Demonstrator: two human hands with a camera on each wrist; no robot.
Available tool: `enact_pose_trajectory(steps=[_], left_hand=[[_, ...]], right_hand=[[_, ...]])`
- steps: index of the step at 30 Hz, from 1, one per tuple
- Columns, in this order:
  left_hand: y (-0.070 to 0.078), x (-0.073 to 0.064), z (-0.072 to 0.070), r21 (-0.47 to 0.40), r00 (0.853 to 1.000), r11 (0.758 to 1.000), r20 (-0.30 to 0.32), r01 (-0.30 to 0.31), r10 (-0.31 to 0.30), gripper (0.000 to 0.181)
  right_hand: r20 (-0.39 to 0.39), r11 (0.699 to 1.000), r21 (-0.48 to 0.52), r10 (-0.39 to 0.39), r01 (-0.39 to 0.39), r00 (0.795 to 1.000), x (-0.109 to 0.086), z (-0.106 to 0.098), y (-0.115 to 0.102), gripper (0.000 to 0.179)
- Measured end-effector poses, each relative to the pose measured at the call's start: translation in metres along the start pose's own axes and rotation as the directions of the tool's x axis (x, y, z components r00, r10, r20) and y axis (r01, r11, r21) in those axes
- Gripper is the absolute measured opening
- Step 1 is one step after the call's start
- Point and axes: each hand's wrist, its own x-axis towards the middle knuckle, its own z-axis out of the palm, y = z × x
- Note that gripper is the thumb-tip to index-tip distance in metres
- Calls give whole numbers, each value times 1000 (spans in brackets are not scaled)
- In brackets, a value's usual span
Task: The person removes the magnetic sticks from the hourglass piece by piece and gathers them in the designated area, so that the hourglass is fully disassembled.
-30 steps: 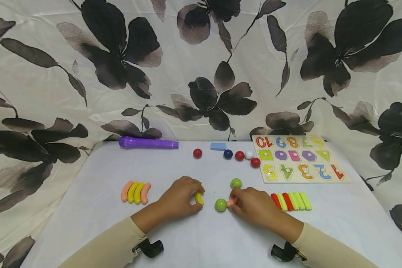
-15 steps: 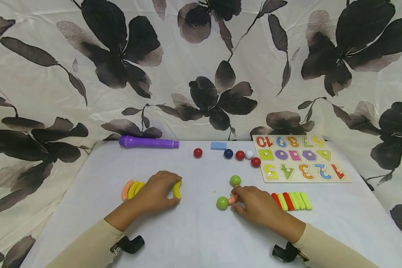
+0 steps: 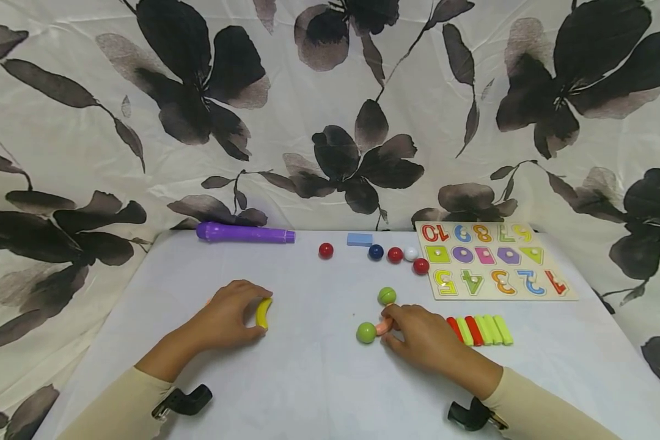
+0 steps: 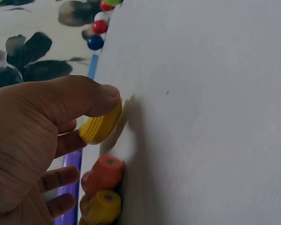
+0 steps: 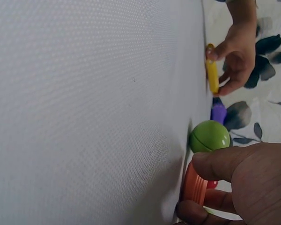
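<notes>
My left hand [image 3: 228, 315] pinches a yellow curved block [image 3: 263, 313] between thumb and fingers, at the left of the table. In the left wrist view, an orange-pink curved block [image 4: 105, 173] and a yellow curved block [image 4: 103, 206] stand just beside it; the head view hides nearly all of that row behind the hand. Farther right, my right hand [image 3: 420, 336] pinches a pink curved block [image 3: 384, 326]. A green ball [image 3: 366, 333] sits at the near left end of this block, and another green ball [image 3: 387, 296] lies just beyond the fingers.
Right of the right hand lies a row of red and light-green sticks [image 3: 481, 330]. Behind are a number puzzle board [image 3: 495, 269], a blue block [image 3: 359, 239], a navy ball [image 3: 376, 252], a white ball [image 3: 411, 253], red balls [image 3: 326, 250] and a purple microphone-shaped toy [image 3: 245, 233].
The left hand has moved left with the yellow curved block, from near the middle to beside the row of curved blocks. The right hand stays nearly still; the near green ball has shifted slightly.
</notes>
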Motion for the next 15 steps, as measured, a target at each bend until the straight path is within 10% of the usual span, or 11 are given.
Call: enact_pose_trajectory(steps=[15], left_hand=[[-18,-13,-8,-28,998,998,30,48,-47,62]], right_hand=[[-25,1000,-28,-1,0,1000,0,1,2,39]])
